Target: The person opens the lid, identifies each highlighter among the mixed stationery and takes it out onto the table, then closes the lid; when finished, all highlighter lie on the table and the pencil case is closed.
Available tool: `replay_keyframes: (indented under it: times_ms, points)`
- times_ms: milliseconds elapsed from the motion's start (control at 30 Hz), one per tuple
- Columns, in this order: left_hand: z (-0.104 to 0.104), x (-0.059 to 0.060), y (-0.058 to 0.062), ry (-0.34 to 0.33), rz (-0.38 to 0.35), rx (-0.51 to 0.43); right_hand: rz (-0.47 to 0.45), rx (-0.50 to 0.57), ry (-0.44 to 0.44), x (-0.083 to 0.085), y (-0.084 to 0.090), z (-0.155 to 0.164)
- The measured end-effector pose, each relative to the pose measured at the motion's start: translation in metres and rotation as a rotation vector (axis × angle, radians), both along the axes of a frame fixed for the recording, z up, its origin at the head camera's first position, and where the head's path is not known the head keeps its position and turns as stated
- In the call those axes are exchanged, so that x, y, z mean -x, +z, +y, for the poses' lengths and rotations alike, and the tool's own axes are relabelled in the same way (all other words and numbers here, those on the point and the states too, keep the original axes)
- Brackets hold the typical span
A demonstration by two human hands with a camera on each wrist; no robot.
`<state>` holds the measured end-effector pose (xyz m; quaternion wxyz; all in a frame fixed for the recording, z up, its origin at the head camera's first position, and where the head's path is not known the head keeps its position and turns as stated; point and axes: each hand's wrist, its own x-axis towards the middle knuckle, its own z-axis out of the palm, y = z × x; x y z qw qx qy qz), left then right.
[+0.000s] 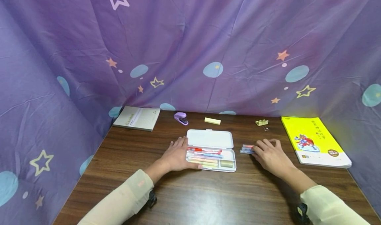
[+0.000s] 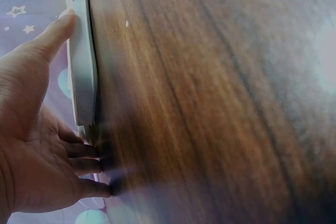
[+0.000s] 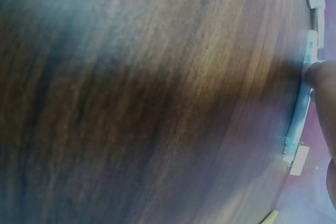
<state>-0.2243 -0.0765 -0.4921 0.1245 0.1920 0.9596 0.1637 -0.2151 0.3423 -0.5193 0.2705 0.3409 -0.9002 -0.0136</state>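
A white pencil case lies unfolded on the table, with red, blue and pale pens and a small beige block in its compartments. My left hand rests at its left end: the thumb touches the front edge and the other fingers extend along the side. The left wrist view shows that thumb against the case wall. To the right of the case, my right hand pinches a small translucent bluish item with some red, its exact kind unclear. The thumb touches it in the right wrist view.
Behind the case are a purple stapler, a pale yellow strip-shaped block and a gold binder clip. A grey notebook lies back left, a yellow book on the right. Purple curtains hang round the table.
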Motion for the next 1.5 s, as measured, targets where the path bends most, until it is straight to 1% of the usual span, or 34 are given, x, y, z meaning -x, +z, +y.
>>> replay_keyframes:
  times_ms: [200,333,500,633,833,1000,1200,1400,1500]
  points:
    - [-0.001,0.000,0.000,0.003,-0.005,-0.002,-0.021,0.013,0.003,0.002,0.003,-0.006]
    - [-0.001,0.001,0.000,0.004,-0.005,-0.001,-0.060,0.031,0.009,0.006,0.010,-0.020]
    - [0.000,0.001,0.001,0.002,-0.007,0.000,-0.094,0.048,0.048,0.010,0.022,-0.051]
    - [0.000,0.002,0.001,0.001,-0.008,-0.004,-0.120,0.052,0.094,0.014,0.027,-0.079]
    - [0.001,0.002,0.001,-0.001,-0.006,-0.003,-0.147,0.051,0.161,0.019,0.026,-0.116]
    - [0.001,0.003,0.002,-0.003,-0.009,-0.003,-0.159,0.028,0.200,0.021,0.023,-0.137]
    - [0.001,0.003,0.002,-0.003,-0.007,0.004,-0.174,-0.010,0.196,0.022,0.020,-0.149]
    - [0.000,0.002,0.001,0.004,-0.007,0.006,-0.226,-0.021,0.159,0.021,0.019,-0.156]
    - [-0.001,0.001,0.001,0.003,-0.007,0.001,-0.210,-0.036,0.151,0.021,0.019,-0.158]
